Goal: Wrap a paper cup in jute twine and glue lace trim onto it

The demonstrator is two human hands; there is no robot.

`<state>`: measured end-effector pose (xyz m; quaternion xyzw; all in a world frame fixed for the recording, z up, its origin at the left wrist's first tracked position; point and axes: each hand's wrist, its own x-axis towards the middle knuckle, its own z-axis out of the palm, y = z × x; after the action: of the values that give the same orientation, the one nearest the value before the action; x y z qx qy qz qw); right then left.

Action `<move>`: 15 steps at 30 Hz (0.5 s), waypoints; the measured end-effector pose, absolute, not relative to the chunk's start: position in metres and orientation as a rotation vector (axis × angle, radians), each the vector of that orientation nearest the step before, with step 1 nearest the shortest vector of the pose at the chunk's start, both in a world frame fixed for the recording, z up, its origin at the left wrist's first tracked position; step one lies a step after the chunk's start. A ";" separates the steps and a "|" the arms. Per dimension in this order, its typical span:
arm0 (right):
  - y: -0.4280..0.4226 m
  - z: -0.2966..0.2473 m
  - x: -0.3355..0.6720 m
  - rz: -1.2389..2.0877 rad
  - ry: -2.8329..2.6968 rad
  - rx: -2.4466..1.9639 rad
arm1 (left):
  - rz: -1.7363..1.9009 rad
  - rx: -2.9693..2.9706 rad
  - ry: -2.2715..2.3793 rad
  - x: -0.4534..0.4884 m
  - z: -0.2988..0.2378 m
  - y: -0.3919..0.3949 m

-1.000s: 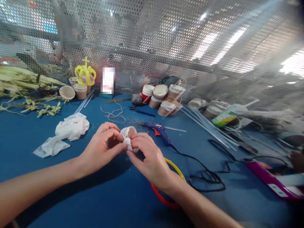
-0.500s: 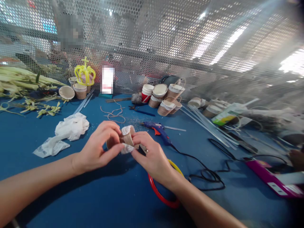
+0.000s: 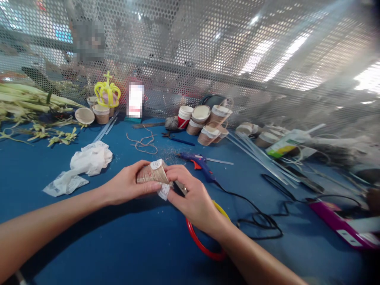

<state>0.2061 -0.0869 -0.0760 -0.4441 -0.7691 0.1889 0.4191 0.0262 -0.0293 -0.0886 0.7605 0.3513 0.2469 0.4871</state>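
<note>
Head view: twine-wrapped cup (image 3: 151,174) sits between both hands, left of the glue gun (image 3: 199,162) and closer to the person. Long axis runs roughly sideways, base toward the left hand (image 3: 130,183), rim toward the right hand (image 3: 187,190). Left grips the cup body, thumb along its near side. Right has fingers curled at the rim, thumb touching the loose lace strip (image 3: 163,191) below it; cannot tell if the lace is pinched. Right hand is nearer the glue gun. Phone (image 3: 135,99), beyond and left of the gun: screen blurred out. Green-and-white package (image 3: 285,143), right of the gun: label unreadable. No brand legible.
</note>
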 end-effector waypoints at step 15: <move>-0.092 -0.068 0.202 0.016 -1.870 -1.107 | 0.702 1.651 0.916 0.027 -0.086 -0.027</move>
<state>0.2020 -0.0924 -0.0676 -0.4509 -0.7615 0.0065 0.4656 0.0273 -0.0273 -0.0863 0.6929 0.3845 0.2945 0.5341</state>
